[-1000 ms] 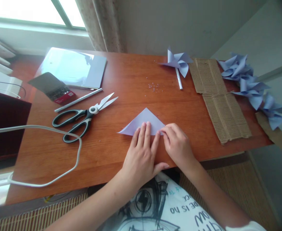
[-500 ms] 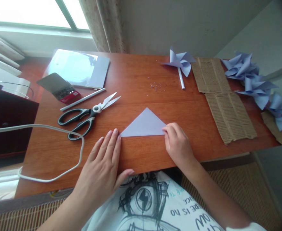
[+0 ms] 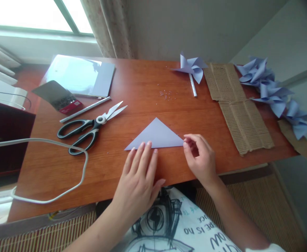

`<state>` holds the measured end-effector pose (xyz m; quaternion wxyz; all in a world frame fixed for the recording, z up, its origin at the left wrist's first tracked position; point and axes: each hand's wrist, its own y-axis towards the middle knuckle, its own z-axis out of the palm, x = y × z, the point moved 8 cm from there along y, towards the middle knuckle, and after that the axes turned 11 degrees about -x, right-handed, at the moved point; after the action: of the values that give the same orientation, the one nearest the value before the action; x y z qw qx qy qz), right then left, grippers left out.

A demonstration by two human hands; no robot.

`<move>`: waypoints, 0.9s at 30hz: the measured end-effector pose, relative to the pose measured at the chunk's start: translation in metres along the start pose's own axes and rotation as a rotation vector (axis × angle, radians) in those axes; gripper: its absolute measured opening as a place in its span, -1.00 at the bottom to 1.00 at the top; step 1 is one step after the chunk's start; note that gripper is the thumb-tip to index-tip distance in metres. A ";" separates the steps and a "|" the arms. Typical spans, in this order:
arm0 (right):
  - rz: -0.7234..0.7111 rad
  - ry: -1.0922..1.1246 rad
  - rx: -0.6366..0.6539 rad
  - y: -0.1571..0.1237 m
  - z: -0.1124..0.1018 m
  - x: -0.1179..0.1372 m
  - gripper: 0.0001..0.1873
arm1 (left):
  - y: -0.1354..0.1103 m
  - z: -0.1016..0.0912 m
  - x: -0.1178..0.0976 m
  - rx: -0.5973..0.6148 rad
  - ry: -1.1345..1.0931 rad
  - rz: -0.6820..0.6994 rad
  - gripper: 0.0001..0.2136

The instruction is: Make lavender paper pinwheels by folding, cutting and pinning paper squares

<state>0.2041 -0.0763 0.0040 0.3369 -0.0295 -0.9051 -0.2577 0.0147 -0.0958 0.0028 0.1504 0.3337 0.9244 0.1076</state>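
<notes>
- A triangle of pale violet paper (image 3: pixel 156 133) is lying flat near the front edge of a wooden table (image 3: pixel 116 168), its long side facing the person and its peak pointing away.
- The person's left hand (image 3: pixel 137 178) is spreading open, palm down, its fingertips resting along the triangle's near edge.
- The right hand (image 3: pixel 201 157) is curling at the triangle's right corner, thumb and forefinger drawing close together; whether they are gripping the paper, one cannot tell.
- To the left, black-handled scissors (image 3: pixel 101 120) are lying with blades parted, a white cable (image 3: pixel 84 171) crossing the nearer handle loop.
- Beyond them, a slim white stick (image 3: pixel 85 109) is lying beside a small box (image 3: pixel 72 103) with its flap standing up, and a glossy packet (image 3: pixel 77 75) is catching window light.
- Tiny shiny bits (image 3: pixel 166 94) are scattering across the middle.
- A paper pinwheel on a stick (image 3: pixel 192 66) is lying just beside corrugated cardboard (image 3: pixel 245 122), while more pinwheels (image 3: pixel 274 94) are crowding the table's right end.
</notes>
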 end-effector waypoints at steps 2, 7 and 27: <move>-0.043 -0.067 0.005 -0.002 -0.003 -0.002 -0.72 | 0.006 0.010 -0.004 0.030 -0.029 0.002 -0.31; -0.173 -0.198 0.072 -0.008 0.003 -0.002 -0.63 | 0.007 0.016 0.002 0.056 -0.039 0.015 -0.26; -0.244 -0.163 0.243 0.115 0.081 -0.019 -0.70 | -0.001 0.015 0.006 0.077 -0.044 0.027 -0.30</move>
<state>0.1968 0.0652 -0.0082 0.2298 0.1006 -0.9507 -0.1820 0.0151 -0.0911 -0.0130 0.1564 0.3540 0.9197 0.0665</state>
